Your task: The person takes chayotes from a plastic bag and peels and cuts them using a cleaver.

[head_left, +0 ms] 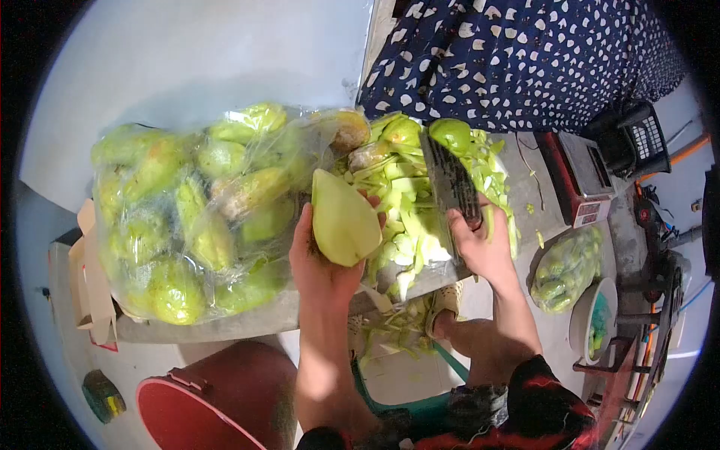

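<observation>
A pale green peeled fruit (343, 219) rests in my left hand (326, 262), its fingers wrapped round the far side. My right hand (484, 244) grips the handle end of a wide dark blade (450, 176), which points away from me over the peelings. Below the blade lies a heap of green peel strips (409, 202) on the grey counter. Two unpeeled green fruits (450, 136) sit at the back of the heap. To the left of my left hand is a large clear plastic bag (202, 217) full of green fruits, some with brown patches.
A red bucket (225, 401) stands on the floor at lower left, beside a cardboard box (90, 277). At right are a red scale (581, 176), a black basket (637, 139), a bag of green produce (568, 270) and a white bucket (581, 322). A patterned blue curtain (510, 60) hangs behind.
</observation>
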A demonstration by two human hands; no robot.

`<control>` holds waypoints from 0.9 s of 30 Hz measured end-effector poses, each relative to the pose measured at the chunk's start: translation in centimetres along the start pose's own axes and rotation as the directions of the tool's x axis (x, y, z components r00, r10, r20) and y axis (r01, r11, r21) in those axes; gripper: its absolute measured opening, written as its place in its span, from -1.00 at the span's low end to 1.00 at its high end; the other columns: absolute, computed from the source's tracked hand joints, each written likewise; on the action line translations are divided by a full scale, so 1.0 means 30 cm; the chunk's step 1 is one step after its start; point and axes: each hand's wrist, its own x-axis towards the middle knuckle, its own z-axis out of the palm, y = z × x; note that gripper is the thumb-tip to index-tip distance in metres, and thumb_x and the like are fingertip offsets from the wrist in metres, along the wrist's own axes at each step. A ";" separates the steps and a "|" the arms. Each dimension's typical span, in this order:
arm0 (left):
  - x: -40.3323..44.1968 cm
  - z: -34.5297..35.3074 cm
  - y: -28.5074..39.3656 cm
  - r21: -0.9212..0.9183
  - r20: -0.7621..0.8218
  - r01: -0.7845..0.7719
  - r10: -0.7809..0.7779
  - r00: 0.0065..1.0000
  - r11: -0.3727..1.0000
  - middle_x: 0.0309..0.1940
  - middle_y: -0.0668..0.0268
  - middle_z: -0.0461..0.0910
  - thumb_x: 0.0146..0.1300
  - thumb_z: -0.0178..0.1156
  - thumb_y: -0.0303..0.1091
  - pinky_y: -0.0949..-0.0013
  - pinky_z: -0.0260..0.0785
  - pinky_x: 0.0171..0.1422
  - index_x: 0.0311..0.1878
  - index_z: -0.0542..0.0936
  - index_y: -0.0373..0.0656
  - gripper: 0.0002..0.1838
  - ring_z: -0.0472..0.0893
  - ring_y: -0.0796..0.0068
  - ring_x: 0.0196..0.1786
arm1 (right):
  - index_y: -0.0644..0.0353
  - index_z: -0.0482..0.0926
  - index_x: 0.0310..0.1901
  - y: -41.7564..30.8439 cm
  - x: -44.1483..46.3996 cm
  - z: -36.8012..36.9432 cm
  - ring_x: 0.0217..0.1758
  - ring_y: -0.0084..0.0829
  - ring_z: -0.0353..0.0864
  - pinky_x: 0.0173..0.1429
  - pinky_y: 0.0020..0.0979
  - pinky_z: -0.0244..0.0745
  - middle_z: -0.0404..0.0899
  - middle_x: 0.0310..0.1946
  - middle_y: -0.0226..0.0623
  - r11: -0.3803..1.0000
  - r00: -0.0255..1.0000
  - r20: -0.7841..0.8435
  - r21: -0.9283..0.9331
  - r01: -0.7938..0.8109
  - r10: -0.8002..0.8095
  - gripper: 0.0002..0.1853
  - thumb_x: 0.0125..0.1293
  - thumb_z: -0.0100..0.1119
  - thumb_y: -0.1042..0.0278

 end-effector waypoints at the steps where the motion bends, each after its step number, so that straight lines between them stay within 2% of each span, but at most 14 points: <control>1: 0.007 0.020 0.000 0.061 -0.037 -0.058 0.060 0.998 0.996 0.08 0.02 0.50 0.46 -0.12 -0.02 -0.12 0.35 0.27 0.26 0.39 -0.18 -0.50 0.53 0.00 0.12 | 0.25 0.44 -0.47 -0.013 -0.005 -0.003 -0.66 -0.61 0.25 -0.55 -0.44 0.16 0.31 -0.75 -0.42 1.000 1.000 0.002 0.003 0.000 0.000 -0.81 0.23 0.20 0.39; 3: 0.010 0.031 0.000 0.118 -0.076 -0.132 0.142 0.987 0.984 0.05 0.02 0.50 0.46 -0.11 -0.04 -0.19 0.36 0.27 0.25 0.39 -0.17 -0.53 0.54 -0.03 0.09 | 0.25 0.44 -0.49 -0.061 -0.014 -0.006 -0.67 -0.62 0.24 -0.56 -0.44 0.16 0.32 -0.75 -0.43 0.998 0.997 0.054 0.039 -0.058 0.055 -0.80 0.22 0.20 0.41; 5: 0.011 0.026 0.004 0.233 -0.060 -0.196 0.215 0.975 0.953 0.07 0.08 0.50 0.45 -0.07 -0.02 -0.24 0.37 0.24 0.24 0.39 -0.16 -0.52 0.57 -0.04 0.04 | 0.27 0.43 -0.49 -0.071 -0.050 0.020 -0.67 -0.63 0.25 -0.55 -0.45 0.17 0.31 -0.76 -0.41 0.999 0.997 0.072 0.034 -0.007 0.004 -0.76 0.24 0.24 0.39; 7: 0.022 0.009 0.016 0.264 -0.122 -0.205 0.243 0.962 0.942 -0.02 0.10 0.56 0.40 -0.03 0.01 -0.24 0.40 0.20 0.16 0.43 -0.18 -0.52 0.60 -0.03 -0.01 | 0.27 0.41 -0.49 -0.092 -0.094 0.046 -0.70 -0.59 0.27 -0.57 -0.44 0.18 0.32 -0.77 -0.37 0.992 0.986 0.147 0.109 0.057 -0.073 -0.72 0.27 0.27 0.35; 9: 0.039 -0.033 0.028 0.191 -0.074 -0.182 0.199 0.977 0.965 -0.12 0.11 0.60 0.33 0.03 -0.01 -0.18 0.42 0.19 0.06 0.47 -0.20 -0.55 0.61 0.00 -0.05 | 0.27 0.39 -0.47 -0.157 -0.138 0.054 -0.75 -0.43 0.39 -0.60 -0.40 0.22 0.42 -0.76 -0.27 0.995 0.974 0.212 0.072 0.067 -0.081 -0.74 0.25 0.29 0.42; 10: 0.038 -0.032 0.030 0.187 -0.079 -0.192 0.210 0.975 0.963 -0.12 0.11 0.60 0.33 0.03 -0.01 -0.18 0.42 0.19 0.06 0.47 -0.20 -0.55 0.61 0.00 -0.05 | 0.27 0.39 -0.45 -0.165 -0.154 0.074 -0.74 -0.42 0.44 -0.59 -0.39 0.26 0.44 -0.75 -0.25 0.985 0.970 0.176 0.070 0.156 -0.166 -0.76 0.24 0.29 0.47; 11: 0.038 -0.019 0.028 0.134 -0.143 -0.202 0.220 0.965 0.970 -0.16 0.08 0.60 0.30 0.01 -0.02 -0.15 0.44 0.19 0.01 0.48 -0.22 -0.55 0.61 -0.01 -0.06 | 0.27 0.39 -0.44 -0.172 -0.165 0.088 -0.72 -0.41 0.48 -0.58 -0.39 0.30 0.46 -0.74 -0.23 0.967 0.958 0.138 0.063 0.246 -0.252 -0.78 0.22 0.29 0.52; 12: 0.039 -0.008 0.026 0.079 -0.206 -0.213 0.225 0.952 0.974 -0.20 0.05 0.61 0.27 -0.01 -0.03 -0.11 0.45 0.18 -0.04 0.49 -0.24 -0.56 0.61 -0.01 -0.08 | 0.27 0.39 -0.44 -0.178 -0.172 0.094 -0.72 -0.41 0.48 -0.58 -0.39 0.30 0.46 -0.74 -0.23 0.966 0.955 0.146 0.065 0.251 -0.258 -0.78 0.22 0.29 0.52; 14: 0.054 -0.030 0.022 0.075 -0.221 -0.245 0.256 0.941 0.966 -0.19 0.01 0.60 0.25 -0.04 -0.04 -0.09 0.45 0.17 -0.06 0.48 -0.26 -0.55 0.61 -0.02 -0.09 | 0.28 0.39 -0.43 -0.194 -0.186 0.099 -0.68 -0.39 0.56 -0.56 -0.38 0.36 0.51 -0.69 -0.17 0.945 0.930 0.179 -0.011 0.327 -0.320 -0.80 0.18 0.28 0.59; 17: 0.076 -0.085 0.019 0.085 -0.209 -0.278 0.290 0.934 0.957 -0.20 -0.04 0.59 0.23 -0.08 -0.05 -0.07 0.45 0.18 -0.08 0.47 -0.30 -0.54 0.61 -0.04 -0.10 | 0.30 0.44 -0.40 -0.219 -0.212 0.114 -0.65 -0.40 0.62 -0.56 -0.38 0.39 0.54 -0.65 -0.13 0.928 0.921 0.120 0.024 0.371 -0.371 -0.84 0.18 0.28 0.61; 19: 0.070 -0.072 0.020 0.097 -0.181 -0.285 0.299 0.937 0.953 -0.20 -0.06 0.59 0.22 -0.10 -0.05 -0.08 0.44 0.19 -0.09 0.46 -0.31 -0.53 0.60 -0.06 -0.11 | 0.31 0.47 -0.37 -0.249 -0.226 0.090 -0.62 -0.36 0.64 -0.54 -0.38 0.42 0.56 -0.63 -0.13 0.923 0.914 0.140 0.000 0.384 -0.380 -0.86 0.18 0.28 0.61; 21: 0.055 -0.039 0.012 0.040 -0.212 -0.280 0.282 0.935 0.959 -0.20 -0.06 0.58 0.22 -0.10 -0.04 -0.07 0.44 0.19 -0.09 0.47 -0.32 -0.52 0.59 -0.07 -0.11 | 0.32 0.49 -0.33 -0.253 -0.237 0.080 -0.60 -0.32 0.66 -0.52 -0.38 0.44 0.57 -0.60 -0.13 0.918 0.909 0.158 -0.026 0.395 -0.387 -0.88 0.18 0.28 0.61; 24: 0.047 -0.027 -0.003 0.041 -0.200 -0.216 0.220 0.955 0.976 -0.19 -0.05 0.56 0.22 -0.11 -0.04 -0.07 0.44 0.19 -0.06 0.45 -0.29 -0.53 0.59 -0.07 -0.10 | 0.32 0.52 -0.30 -0.241 -0.232 0.108 -0.55 -0.25 0.68 -0.46 -0.39 0.48 0.60 -0.58 -0.11 0.891 0.888 0.072 0.042 0.451 -0.453 -0.89 0.18 0.27 0.61; 27: 0.065 -0.045 -0.035 0.044 -0.241 -0.232 0.236 0.941 0.972 -0.18 -0.03 0.55 0.22 -0.10 -0.05 -0.04 0.45 0.18 -0.03 0.43 -0.24 -0.55 0.59 -0.04 -0.09 | 0.32 0.51 -0.31 -0.213 -0.208 0.129 -0.54 -0.26 0.68 -0.45 -0.38 0.48 0.60 -0.56 -0.10 0.929 0.915 0.159 0.042 0.368 -0.370 -0.90 0.19 0.25 0.63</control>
